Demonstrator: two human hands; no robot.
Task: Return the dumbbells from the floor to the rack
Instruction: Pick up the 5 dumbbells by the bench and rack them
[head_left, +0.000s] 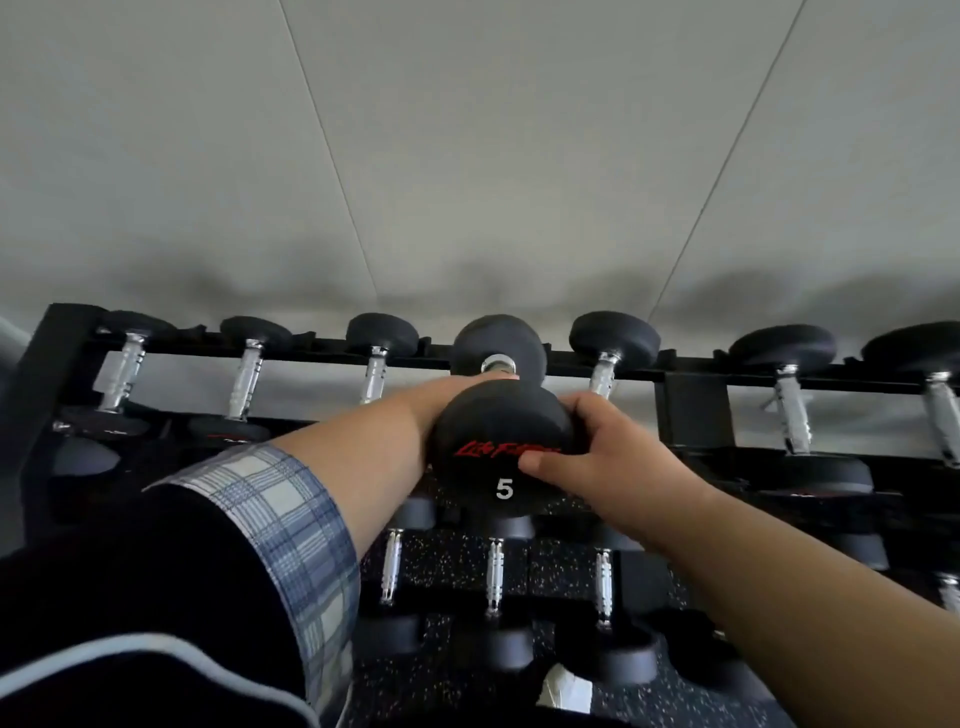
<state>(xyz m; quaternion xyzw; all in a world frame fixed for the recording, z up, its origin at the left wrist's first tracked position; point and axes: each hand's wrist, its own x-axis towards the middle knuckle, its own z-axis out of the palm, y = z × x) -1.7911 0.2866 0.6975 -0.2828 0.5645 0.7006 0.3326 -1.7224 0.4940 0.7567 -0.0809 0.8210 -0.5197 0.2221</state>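
A black dumbbell (498, 447) marked "5" with red lettering sits level with the top tier of the black rack (691, 410), between two racked dumbbells. My left hand (447, 397) reaches behind its near head and wraps the chrome handle; the fingers are mostly hidden. My right hand (597, 452) grips the near head from the right, thumb across the red lettering. The far head (496, 343) lies over the rack's back rail.
Several more dumbbells (613, 338) rest along the top tier, and others (493, 577) on a lower tier. Speckled black rubber floor (452, 561) shows beneath. A pale wall rises behind the rack. A white scrap (566, 686) lies on the floor.
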